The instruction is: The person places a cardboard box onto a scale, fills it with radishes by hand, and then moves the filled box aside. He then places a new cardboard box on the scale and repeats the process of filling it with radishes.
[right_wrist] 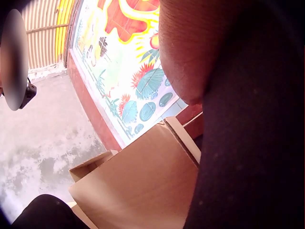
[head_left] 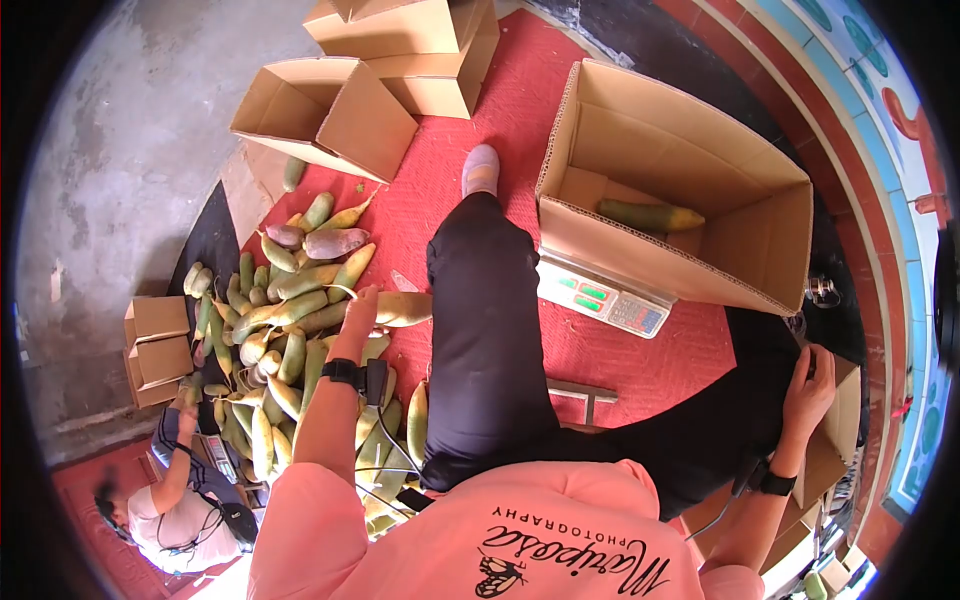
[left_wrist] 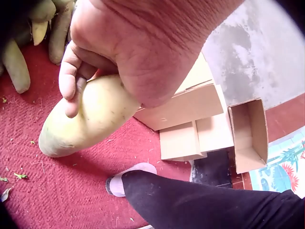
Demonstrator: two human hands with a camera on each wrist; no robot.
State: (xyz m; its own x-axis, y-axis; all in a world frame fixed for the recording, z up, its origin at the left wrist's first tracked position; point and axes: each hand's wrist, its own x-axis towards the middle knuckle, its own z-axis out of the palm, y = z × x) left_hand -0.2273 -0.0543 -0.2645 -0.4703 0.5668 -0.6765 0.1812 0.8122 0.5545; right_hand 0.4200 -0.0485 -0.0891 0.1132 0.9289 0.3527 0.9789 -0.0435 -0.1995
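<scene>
My left hand (head_left: 360, 315) grips a pale green-and-white radish (left_wrist: 90, 114), its fingers curled round the thick body in the left wrist view. In the head view that radish (head_left: 405, 309) points right, beside my dark trouser leg and over the red carpet. Left of it lies a heap of green radishes (head_left: 300, 300), with a few purplish ones among them. My right hand (head_left: 808, 395) rests at my bent right knee, its fingers loosely bent and holding nothing. In the right wrist view only part of that hand (right_wrist: 183, 57) shows against the dark trousers.
A large open carton (head_left: 690, 255) with one green radish (head_left: 650, 215) inside stands on a digital scale (head_left: 605, 300). More cartons (head_left: 365, 115) stand at the back. Another person (head_left: 180, 500) works at the heap's far left. A metal bar (head_left: 585, 392) lies between my legs.
</scene>
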